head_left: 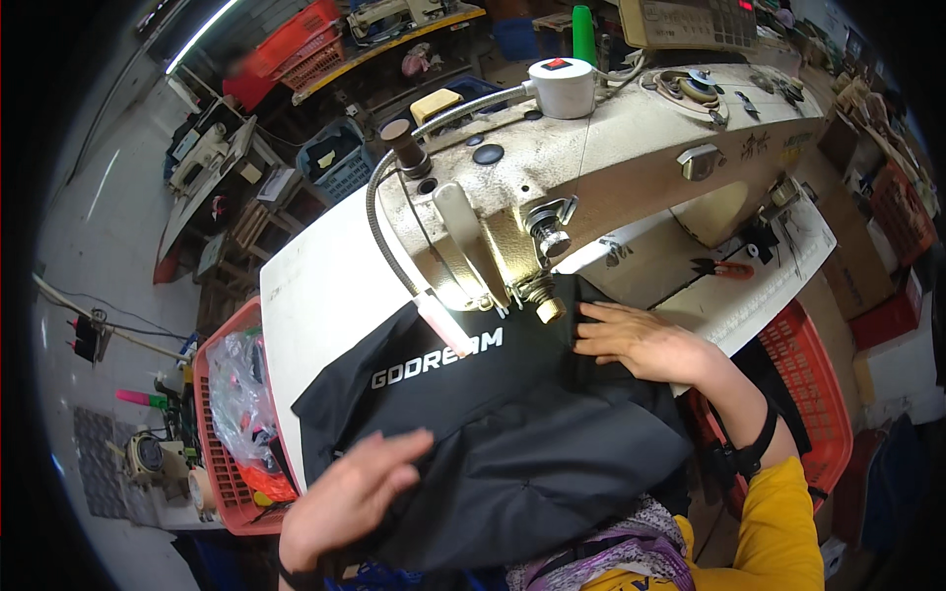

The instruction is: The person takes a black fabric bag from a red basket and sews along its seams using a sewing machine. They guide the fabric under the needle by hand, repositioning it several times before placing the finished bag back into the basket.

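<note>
Black smooth fabric point(532, 433) with white printed lettering spreads over the sewing machine's white table point(325, 276) and hangs down toward me. Its far edge runs under the head of the sewing machine point(473, 207), where a small lamp point(443, 323) lights the cloth; the needle area is partly hidden. Flat on the fabric, just right of the presser area, lies my right hand point(636, 340) with fingers stretched out. My left hand point(360, 488) is over the fabric's near left part, fingers extended and thumb apart, gripping nothing; whether it touches the cloth I cannot tell.
Orange-handled snips point(724, 268) and a small black bobbin-like piece lie on the table under the machine arm. A red basket point(222, 483) with plastic bags stands left, another red basket point(823, 394) right. A green thread cone point(582, 34) rises behind the machine.
</note>
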Demonstrator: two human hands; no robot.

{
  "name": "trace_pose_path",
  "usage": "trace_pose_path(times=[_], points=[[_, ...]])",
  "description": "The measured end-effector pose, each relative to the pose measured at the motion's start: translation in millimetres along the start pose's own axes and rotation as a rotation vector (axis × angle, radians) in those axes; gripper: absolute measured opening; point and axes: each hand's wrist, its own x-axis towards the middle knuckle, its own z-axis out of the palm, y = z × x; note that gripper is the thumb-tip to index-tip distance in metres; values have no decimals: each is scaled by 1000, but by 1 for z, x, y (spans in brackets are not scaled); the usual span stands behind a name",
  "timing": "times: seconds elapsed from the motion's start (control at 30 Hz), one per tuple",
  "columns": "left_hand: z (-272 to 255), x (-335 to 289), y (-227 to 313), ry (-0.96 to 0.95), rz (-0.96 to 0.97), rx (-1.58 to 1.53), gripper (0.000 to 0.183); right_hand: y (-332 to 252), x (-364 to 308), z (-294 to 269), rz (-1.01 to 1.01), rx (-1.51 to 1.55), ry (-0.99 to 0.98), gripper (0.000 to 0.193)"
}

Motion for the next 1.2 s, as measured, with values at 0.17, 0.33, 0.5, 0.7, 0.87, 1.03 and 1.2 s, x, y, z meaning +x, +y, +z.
trace_pose_path(times=[0.17,0.33,0.5,0.7,0.87,1.03,1.2], points=[[34,58,-69,63,-8,427,78,-14,22,-11,4,-84,166,36],[72,60,-55,185,-252,725,111,-83,-4,-64,65,-44,493,38],[89,61,-35,257,-377,774,118,-133,-2,-22,39,18,241,59],[86,18,-2,-32,-211,630,105,-47,4,18,39,-206,65,68],[115,-3,38,-43,162,539,78,-10,25,-5,155,-452,321,58],[89,28,48,66,109,116,34,-85,28,-9,-80,14,478,26],[97,101,-9,451,280,350,45,-102,22,28,-148,-47,240,31]])
